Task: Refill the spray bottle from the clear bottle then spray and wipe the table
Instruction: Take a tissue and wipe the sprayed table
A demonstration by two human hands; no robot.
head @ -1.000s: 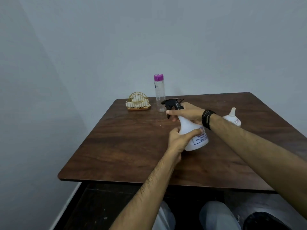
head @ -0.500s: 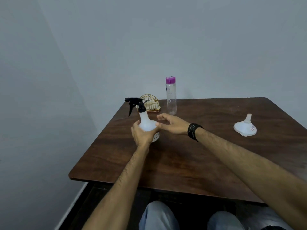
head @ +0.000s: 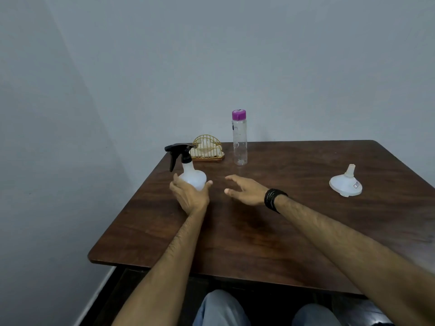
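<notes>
A white spray bottle with a black trigger head stands upright near the left side of the dark wooden table. My left hand wraps around its lower body from the near side. My right hand hovers just right of it, fingers spread, holding nothing, a black band on its wrist. The clear bottle with a purple cap stands upright at the back of the table. A white funnel lies upside down on the right.
A gold wire holder with a pale cloth in it sits at the back left, just behind the spray bottle. Grey walls close the left and back. The table's near edge is above my knees.
The spray bottle went from the table's middle to the left side, my left hand staying on it. My right hand let go of its trigger head and drew slightly right.
</notes>
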